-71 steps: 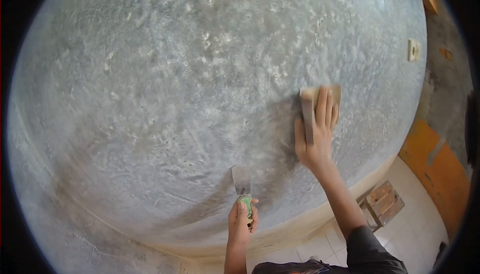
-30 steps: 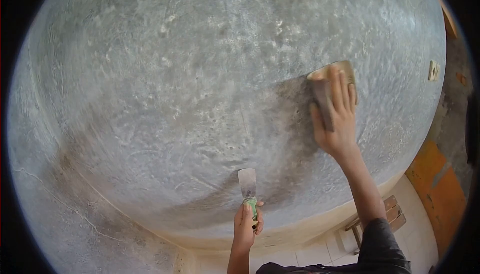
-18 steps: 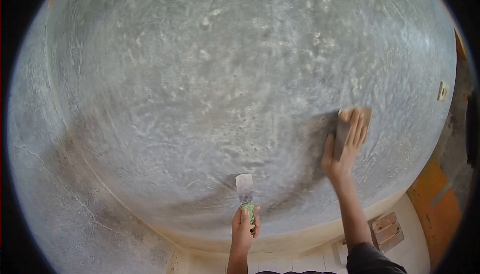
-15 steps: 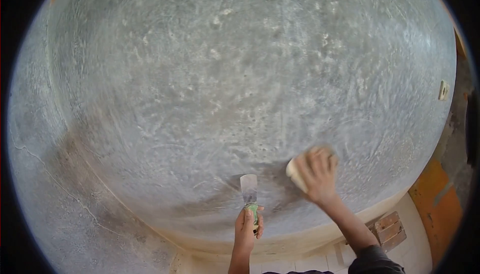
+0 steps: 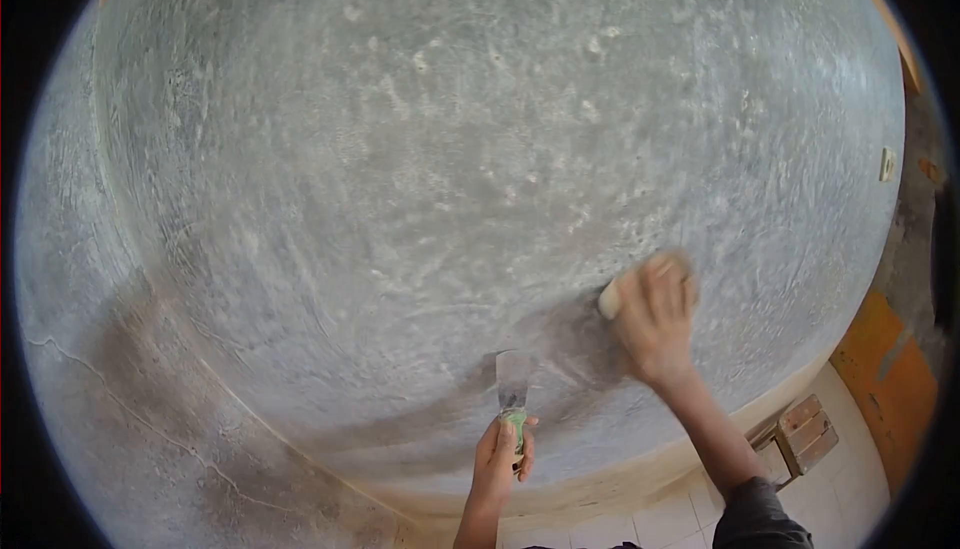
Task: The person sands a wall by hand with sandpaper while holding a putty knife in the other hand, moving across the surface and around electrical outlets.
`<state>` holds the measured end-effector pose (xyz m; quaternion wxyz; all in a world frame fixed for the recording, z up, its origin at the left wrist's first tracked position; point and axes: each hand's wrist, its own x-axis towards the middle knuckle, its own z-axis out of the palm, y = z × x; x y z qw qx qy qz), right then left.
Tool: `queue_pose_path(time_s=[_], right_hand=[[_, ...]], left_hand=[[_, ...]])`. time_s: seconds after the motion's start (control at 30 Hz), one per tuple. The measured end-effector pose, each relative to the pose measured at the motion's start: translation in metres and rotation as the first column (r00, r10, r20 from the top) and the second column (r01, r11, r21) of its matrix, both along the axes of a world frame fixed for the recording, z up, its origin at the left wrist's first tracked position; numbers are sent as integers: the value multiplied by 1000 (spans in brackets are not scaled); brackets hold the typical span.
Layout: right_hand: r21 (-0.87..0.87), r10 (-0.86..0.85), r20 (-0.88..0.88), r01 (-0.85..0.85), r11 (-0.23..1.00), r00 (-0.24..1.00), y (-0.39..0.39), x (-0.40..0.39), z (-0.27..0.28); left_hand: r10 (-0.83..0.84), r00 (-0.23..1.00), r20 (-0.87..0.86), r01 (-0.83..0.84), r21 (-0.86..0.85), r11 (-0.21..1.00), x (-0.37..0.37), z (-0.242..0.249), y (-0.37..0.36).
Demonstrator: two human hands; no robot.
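Observation:
A patchy grey plastered wall [image 5: 450,169] fills most of the view. Low in the middle, my left hand [image 5: 495,459] grips a putty knife [image 5: 513,377] by its green handle, blade pointing up in front of the wall. To the right and higher, my right hand [image 5: 657,327] is curled over a pale, rounded block [image 5: 610,299] at the wall surface. Motion blurs these fingers, and they cover most of the block; its material is unclear. Dark shadows of the hands and tool fall on the plaster.
A side wall [image 5: 140,449] with a long crack meets the main wall at the left. On the far right is a wall socket [image 5: 887,165]. A small wooden stool [image 5: 806,433] stands on the white tiled floor [image 5: 668,517], near an orange panel [image 5: 885,379].
My right hand has moved up and slightly right along the wall with the block. The left hand keeps hold of the putty knife, and the camera view has shifted a little.

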<state>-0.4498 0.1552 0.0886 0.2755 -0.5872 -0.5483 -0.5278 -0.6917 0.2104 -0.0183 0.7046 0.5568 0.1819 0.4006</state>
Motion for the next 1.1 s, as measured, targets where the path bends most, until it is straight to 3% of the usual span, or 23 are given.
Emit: queue_pose_path(time_s=[0.03,0.07,0.13,0.17,0.23,0.37,0.4,0.43,0.47,0.53,0.57,0.63,0.67,0.73,0.77,0.87,0.9,0.93,0.97,1.03,1.07,1.1], right_hand=[[189,-60,-88,75,979,994,5,-1,23],[188,-73,-90,89,978,993,8,-6,35],[407,46,-214,46,912,976,14,-21,45],[160,-93,-145,116,980,985,15,-32,38],[-241,138,111,-108,965,984,24,-48,-10],[-229,152,195,-106,968,969,31,-28,7],[48,39,16,-39,998,999,22,-27,32],[304,-27,-183,82,949,983,16,-27,44],[302,-39,-190,97,948,981,16,-29,40],[41,-13,-55,15,999,998,21,-34,19],[-161,94,82,-80,984,992,23,-36,-7],[-336,293,324,-180,924,899,29,-43,-10],[-337,293,321,-180,924,901,26,-37,-3],[11,53,160,-55,998,986,14,-33,49],[159,-20,-94,35,987,995,13,-35,58],[131,5,-52,2,991,999,24,-41,53],[-106,175,154,-159,981,972,29,-47,39],[-360,374,309,-256,897,874,33,-49,32],[-359,384,311,-266,894,870,35,-40,35],[-27,82,229,-78,997,970,24,-31,78],[-114,-7,-145,-10,993,989,4,-45,112],[-118,7,-140,-23,993,990,9,-44,111]], left_hand=[[-12,1000,2,12,2,1000,-7,0,5],[-17,1000,8,17,-17,1000,-13,0,9],[-42,999,9,42,-36,998,-23,-2,17],[-53,998,23,53,-35,998,-27,-3,20],[-80,996,25,81,-29,996,-35,-6,26],[-123,992,-9,123,-21,992,-44,-10,38],[-131,991,-13,131,-23,991,-46,-12,39],[-147,989,-22,146,-25,989,-47,-11,39],[-151,988,-19,151,-22,988,-47,-9,39],[-157,987,-21,156,-25,987,-48,-10,39],[-168,986,-3,168,-28,985,-47,-11,39],[-180,984,15,180,-34,983,-45,-13,37],[-167,986,4,167,-33,985,-45,-13,36],[-151,989,-4,151,-30,988,-43,-11,33],[-150,989,5,150,-42,988,-43,-10,32],[-135,991,18,136,-67,989,-40,-8,26],[-129,992,16,130,-76,989,-39,-7,25],[-118,993,21,119,-75,990,-38,-5,24],[-110,994,0,110,-76,991,-38,-4,22],[-91,996,-15,89,-74,993,-38,-1,22],[-82,996,-24,80,-67,994,-37,-1,21],[-71,997,-31,69,-62,996,-36,-1,20]])
